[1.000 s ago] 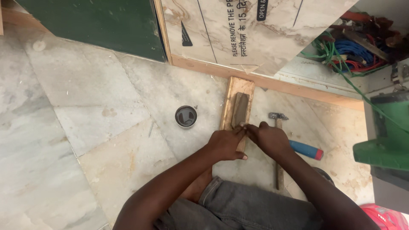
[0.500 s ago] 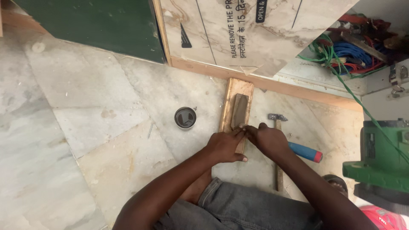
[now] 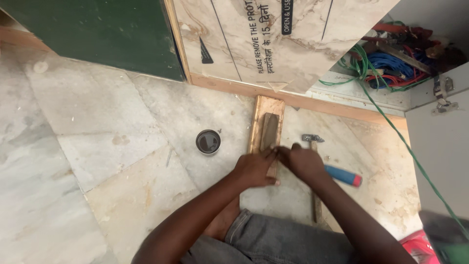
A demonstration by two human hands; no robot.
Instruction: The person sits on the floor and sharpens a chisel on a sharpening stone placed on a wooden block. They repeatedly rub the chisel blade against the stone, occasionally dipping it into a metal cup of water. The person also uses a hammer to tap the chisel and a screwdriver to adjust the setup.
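Note:
A grey sharpening stone sits in a long wooden holder lying on the marble floor. My left hand and my right hand meet at the near end of the holder, fingers pinched together over a small thing I cannot make out. Both hands rest on or just above the wood.
A small round tin of dark liquid stands left of the holder. A hammer and a blue-handled tool lie to the right. A green cable runs across the floor; tangled wires fill an open cabinet.
My hands stay pinched at the near end of the holder, shifting only slightly. The green machine at the right edge has slipped almost out of view.

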